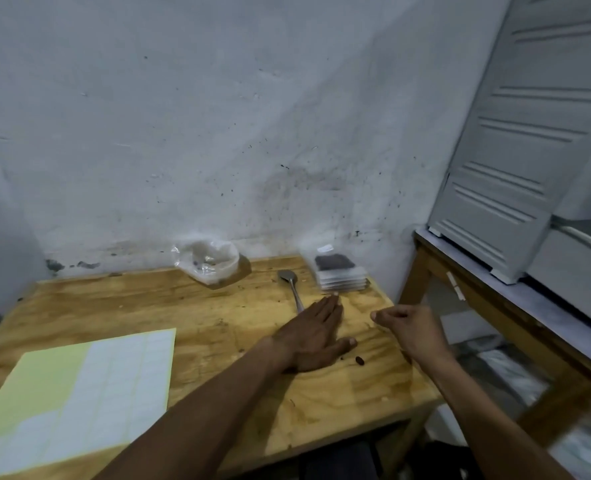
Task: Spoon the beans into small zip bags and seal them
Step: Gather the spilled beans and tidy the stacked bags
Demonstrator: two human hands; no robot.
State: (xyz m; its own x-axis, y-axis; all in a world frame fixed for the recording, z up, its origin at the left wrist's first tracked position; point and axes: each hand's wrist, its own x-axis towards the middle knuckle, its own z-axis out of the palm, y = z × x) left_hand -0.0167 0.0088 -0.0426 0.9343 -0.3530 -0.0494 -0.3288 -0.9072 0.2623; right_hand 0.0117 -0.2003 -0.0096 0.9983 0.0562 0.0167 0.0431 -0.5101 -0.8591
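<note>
I am pressing my left hand point(313, 337) flat, fingers together, palm down; my right hand point(410, 329) is hovering, loosely curled.

My table point(218, 327) is yellow-brown streaked wood. The label sheet point(79, 393) is pale yellow with a white grid. The spoon point(289, 277) is grey; the bagged beans point(334, 263) are dark brown; the wall point(218, 133) is white, speckled dark.

Spoon point(292, 285) on table point(218, 306) between open bag point(207, 261) left, stacked bags point(341, 277) right.
</note>
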